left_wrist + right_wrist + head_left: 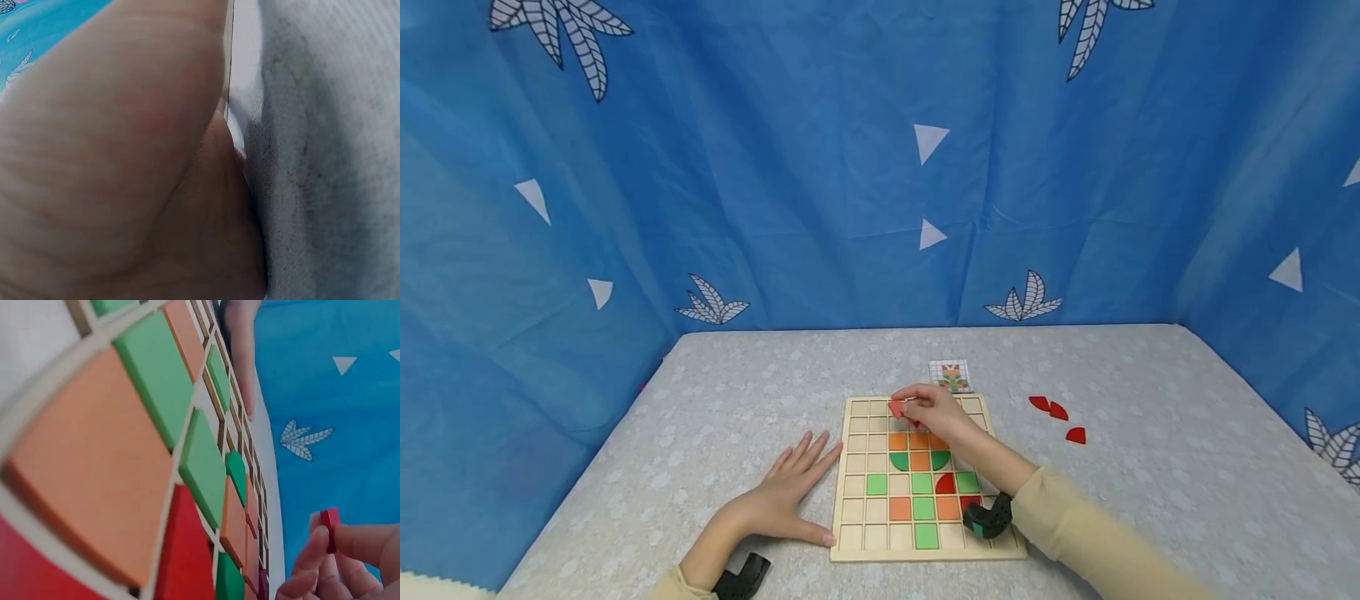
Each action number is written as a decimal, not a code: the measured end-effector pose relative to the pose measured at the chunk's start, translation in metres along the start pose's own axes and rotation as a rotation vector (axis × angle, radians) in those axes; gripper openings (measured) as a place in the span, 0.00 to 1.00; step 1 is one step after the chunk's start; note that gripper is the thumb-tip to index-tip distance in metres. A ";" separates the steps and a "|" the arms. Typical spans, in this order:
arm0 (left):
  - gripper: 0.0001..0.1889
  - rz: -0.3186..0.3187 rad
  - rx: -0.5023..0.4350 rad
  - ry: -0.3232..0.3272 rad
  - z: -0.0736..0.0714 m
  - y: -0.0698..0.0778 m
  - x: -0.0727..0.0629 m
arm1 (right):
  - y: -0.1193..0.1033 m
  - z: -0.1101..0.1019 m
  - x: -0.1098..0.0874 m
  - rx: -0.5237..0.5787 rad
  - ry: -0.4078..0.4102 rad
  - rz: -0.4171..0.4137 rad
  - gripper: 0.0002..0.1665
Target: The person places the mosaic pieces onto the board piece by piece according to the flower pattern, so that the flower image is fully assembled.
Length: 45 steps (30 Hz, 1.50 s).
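A wooden grid board (859, 533) lies on the table, with orange, green and red tiles in some of its squares. Over its far rows, my right hand (934, 414) pinches a small red tile (330, 530) between thumb and fingertips. Another red tile (914, 424) shows partly beneath that hand. My left hand (784, 498) rests spread on the table along the board's left side, its thumb and fingertip right at the edge. Mostly palm skin and tablecloth fill the left wrist view.
Several loose red quarter-round tiles (1076, 435) lie right of the board. A small pattern card (950, 375) sits just behind the board's far edge. Blue printed cloth (842, 167) hangs behind and on both sides of the table (737, 392).
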State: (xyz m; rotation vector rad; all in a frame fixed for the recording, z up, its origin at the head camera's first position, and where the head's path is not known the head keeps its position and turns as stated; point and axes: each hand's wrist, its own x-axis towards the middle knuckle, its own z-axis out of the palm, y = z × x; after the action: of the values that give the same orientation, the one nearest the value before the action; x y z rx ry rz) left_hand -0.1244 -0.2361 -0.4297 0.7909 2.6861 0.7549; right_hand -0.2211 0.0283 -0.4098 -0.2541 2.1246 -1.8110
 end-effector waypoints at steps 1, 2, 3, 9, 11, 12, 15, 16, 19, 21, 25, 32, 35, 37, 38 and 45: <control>0.59 -0.002 -0.002 -0.002 0.000 0.000 0.000 | 0.001 0.000 -0.001 0.007 0.018 -0.002 0.12; 0.59 0.002 -0.004 -0.003 0.000 -0.001 0.000 | 0.002 0.001 -0.002 0.015 0.034 -0.007 0.12; 0.59 -0.002 -0.006 -0.004 0.000 -0.001 0.000 | 0.003 0.001 -0.003 0.029 0.050 -0.004 0.13; 0.59 -0.019 -0.004 -0.010 -0.002 -0.002 0.000 | 0.006 0.006 -0.005 0.134 0.078 -0.009 0.11; 0.59 -0.019 0.002 -0.016 -0.001 -0.001 0.001 | 0.007 0.007 -0.005 0.156 0.078 -0.008 0.10; 0.59 -0.020 0.003 -0.019 -0.001 -0.002 0.001 | 0.007 0.008 -0.005 0.158 0.079 -0.009 0.10; 0.59 -0.026 0.003 -0.023 -0.001 -0.001 0.001 | 0.009 0.008 -0.004 0.140 0.082 -0.021 0.11; 0.59 -0.025 0.004 -0.019 -0.001 -0.002 0.001 | 0.009 0.008 -0.003 0.118 0.085 -0.032 0.10; 0.59 -0.013 0.002 -0.012 -0.001 -0.002 0.001 | 0.011 0.008 -0.002 0.026 0.102 -0.070 0.09; 0.59 0.000 0.006 -0.003 -0.001 -0.002 0.002 | 0.011 0.008 -0.001 -0.033 0.120 -0.080 0.07; 0.59 0.020 0.010 0.014 0.000 -0.004 0.002 | 0.011 0.008 0.000 -0.098 0.132 -0.088 0.03; 0.59 0.008 0.009 0.011 0.001 -0.005 0.001 | 0.014 0.009 0.003 -0.115 0.148 -0.100 0.02; 0.60 -0.014 0.011 0.004 0.001 -0.005 0.001 | 0.015 0.009 0.004 -0.077 0.166 -0.088 0.02; 0.60 -0.019 0.013 0.002 0.001 -0.005 0.001 | 0.016 0.009 0.005 -0.028 0.175 -0.074 0.02; 0.60 -0.021 0.015 0.002 0.001 -0.005 0.001 | 0.017 0.009 0.005 -0.004 0.176 -0.068 0.03; 0.59 -0.022 0.014 0.001 0.001 -0.005 0.002 | 0.018 0.008 0.005 0.038 0.153 -0.052 0.07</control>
State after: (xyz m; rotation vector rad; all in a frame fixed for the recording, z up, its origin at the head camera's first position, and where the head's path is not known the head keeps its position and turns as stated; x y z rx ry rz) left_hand -0.1274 -0.2380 -0.4334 0.7634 2.6993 0.7329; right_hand -0.2214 0.0226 -0.4289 -0.1682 2.2021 -1.9557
